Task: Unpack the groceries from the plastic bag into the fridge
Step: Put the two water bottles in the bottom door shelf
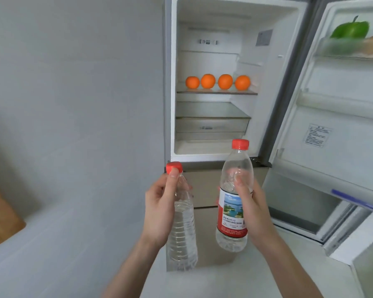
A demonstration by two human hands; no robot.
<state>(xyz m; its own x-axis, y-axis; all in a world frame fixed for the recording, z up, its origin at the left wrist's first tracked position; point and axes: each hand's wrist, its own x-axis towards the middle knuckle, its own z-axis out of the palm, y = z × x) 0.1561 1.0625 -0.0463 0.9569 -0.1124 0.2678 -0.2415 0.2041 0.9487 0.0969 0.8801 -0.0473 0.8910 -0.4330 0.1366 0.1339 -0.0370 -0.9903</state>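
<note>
I hold two clear water bottles with red caps in front of the open fridge (213, 151). My left hand (159, 207) grips the unlabelled bottle (182, 233), thumb resting on its cap. My right hand (254, 209) grips the bottle with the red picture label (233, 203), held upright and a little higher. Both bottles hang below the fridge's open compartment, level with its lower drawer fronts. Several oranges (218, 81) sit in a row on a glass shelf inside. The plastic bag is not in view.
The fridge door (336, 117) stands open at the right; its top bin holds a green pepper (350, 29), its bottom bin (306, 203) looks bare. A glass shelf and drawer (211, 123) lie below the oranges. A grey wall is at left, a wooden edge (0, 216) far left.
</note>
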